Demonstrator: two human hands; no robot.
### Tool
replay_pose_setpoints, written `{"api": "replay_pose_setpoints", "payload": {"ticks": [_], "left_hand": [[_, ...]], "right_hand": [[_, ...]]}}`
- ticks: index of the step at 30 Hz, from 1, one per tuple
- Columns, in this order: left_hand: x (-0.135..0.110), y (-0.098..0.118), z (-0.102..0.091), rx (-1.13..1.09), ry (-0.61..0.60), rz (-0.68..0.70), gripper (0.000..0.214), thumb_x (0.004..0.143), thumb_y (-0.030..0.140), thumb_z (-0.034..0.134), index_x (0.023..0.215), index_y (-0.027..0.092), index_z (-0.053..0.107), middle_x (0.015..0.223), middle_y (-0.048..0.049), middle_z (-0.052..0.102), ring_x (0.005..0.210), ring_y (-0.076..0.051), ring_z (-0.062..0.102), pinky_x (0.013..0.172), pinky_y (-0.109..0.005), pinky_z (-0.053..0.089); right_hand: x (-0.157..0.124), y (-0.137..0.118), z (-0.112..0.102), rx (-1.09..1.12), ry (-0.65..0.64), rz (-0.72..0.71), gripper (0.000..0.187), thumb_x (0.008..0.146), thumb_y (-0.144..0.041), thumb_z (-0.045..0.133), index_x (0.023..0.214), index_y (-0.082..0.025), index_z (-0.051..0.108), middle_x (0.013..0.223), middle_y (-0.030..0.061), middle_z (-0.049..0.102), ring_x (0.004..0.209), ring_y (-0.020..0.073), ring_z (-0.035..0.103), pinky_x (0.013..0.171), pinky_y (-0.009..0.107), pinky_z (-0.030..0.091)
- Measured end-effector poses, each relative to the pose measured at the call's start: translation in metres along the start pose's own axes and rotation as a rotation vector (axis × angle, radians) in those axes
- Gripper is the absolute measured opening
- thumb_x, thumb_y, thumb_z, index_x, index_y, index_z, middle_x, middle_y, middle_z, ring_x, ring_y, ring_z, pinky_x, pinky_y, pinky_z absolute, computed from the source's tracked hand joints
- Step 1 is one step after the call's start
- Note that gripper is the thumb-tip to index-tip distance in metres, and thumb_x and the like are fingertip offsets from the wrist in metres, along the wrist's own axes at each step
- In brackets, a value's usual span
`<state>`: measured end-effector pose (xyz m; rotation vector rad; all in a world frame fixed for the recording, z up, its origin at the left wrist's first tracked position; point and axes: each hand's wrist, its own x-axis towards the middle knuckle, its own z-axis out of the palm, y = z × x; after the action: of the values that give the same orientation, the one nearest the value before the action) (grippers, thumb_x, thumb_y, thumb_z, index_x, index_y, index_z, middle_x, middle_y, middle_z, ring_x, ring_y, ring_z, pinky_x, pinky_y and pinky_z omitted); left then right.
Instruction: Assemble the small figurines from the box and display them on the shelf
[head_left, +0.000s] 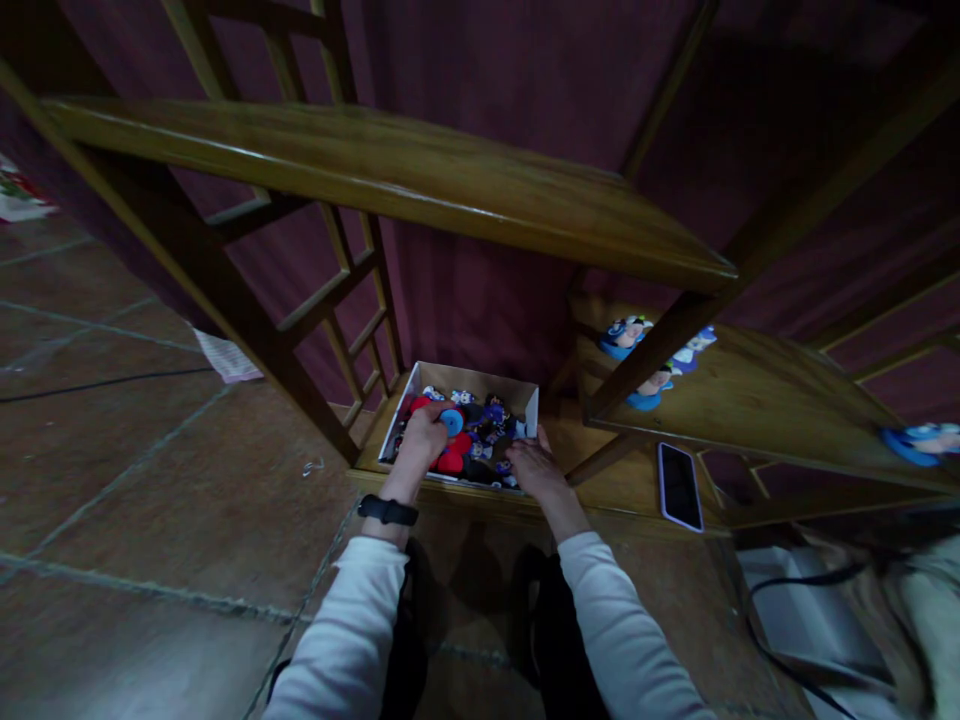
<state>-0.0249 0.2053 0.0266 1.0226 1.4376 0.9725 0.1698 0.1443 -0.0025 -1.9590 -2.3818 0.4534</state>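
A shallow white cardboard box (531, 405) sits on the low wooden shelf, filled with small figurines (480, 450) in blue, white, black and red. My left hand (424, 438) reaches over the box's left part, its fingers closed at the edge of a blue round disc (452, 421). Red rounded pieces (454, 455) lie just below that disc. At the box's front right corner is my right hand (531, 464), with the thumb side over the contents and fingers around the outside of the wall. Its fingertips are partly hidden.
A phone (680, 486) lies on the low shelf (607, 475) to the right. Blue-based figurines (628, 335) stand on the higher shelf, with another (924, 442) at far right. A thick wooden shelf board (390, 175) spans above the box. A dark cable (772, 640) hangs at lower right.
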Motion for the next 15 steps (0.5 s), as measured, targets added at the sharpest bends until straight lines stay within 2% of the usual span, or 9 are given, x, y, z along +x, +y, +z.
{"api": "replay_pose_setpoints", "payload": {"ticks": [3,7,12,15], "left_hand": [[-0.002,0.001,0.001,0.054,-0.049,0.062,0.039,0.061,0.009,0.053,0.097,0.014,0.067,0.071,-0.0032,0.064,0.061,-0.015,0.059,0.050,-0.021,0.048],[-0.004,0.004,0.003,0.075,-0.033,0.033,0.039,0.062,0.009,0.052,0.097,0.014,0.067,0.076,-0.0046,0.066,0.064,-0.015,0.060,0.049,-0.020,0.048],[-0.005,0.006,0.008,0.053,-0.024,0.002,0.034,0.062,0.009,0.055,0.093,0.015,0.068,0.083,-0.0053,0.066,0.068,-0.016,0.062,0.050,-0.021,0.049],[-0.008,0.008,0.010,0.027,-0.037,-0.012,0.033,0.063,0.009,0.055,0.094,0.015,0.068,0.081,-0.0054,0.066,0.067,-0.016,0.062,0.050,-0.021,0.050]], "right_hand": [[0.001,-0.005,-0.005,-0.078,-0.054,0.036,0.029,0.081,-0.008,0.041,0.090,-0.019,0.067,0.105,0.0101,0.061,0.108,0.0211,0.047,0.107,0.043,0.004],[0.003,-0.008,-0.011,-0.078,-0.033,0.042,0.035,0.082,-0.006,0.037,0.104,-0.020,0.060,0.110,0.0097,0.059,0.111,0.0205,0.047,0.108,0.043,0.003],[0.002,-0.007,-0.017,0.050,0.009,0.022,0.038,0.080,-0.001,0.036,0.109,-0.017,0.055,0.100,0.0080,0.065,0.104,0.0173,0.054,0.109,0.042,0.004],[0.003,-0.003,-0.017,0.239,0.084,-0.001,0.039,0.075,-0.002,0.044,0.107,-0.021,0.056,0.105,0.0055,0.064,0.106,0.0169,0.053,0.107,0.040,0.016]]}}
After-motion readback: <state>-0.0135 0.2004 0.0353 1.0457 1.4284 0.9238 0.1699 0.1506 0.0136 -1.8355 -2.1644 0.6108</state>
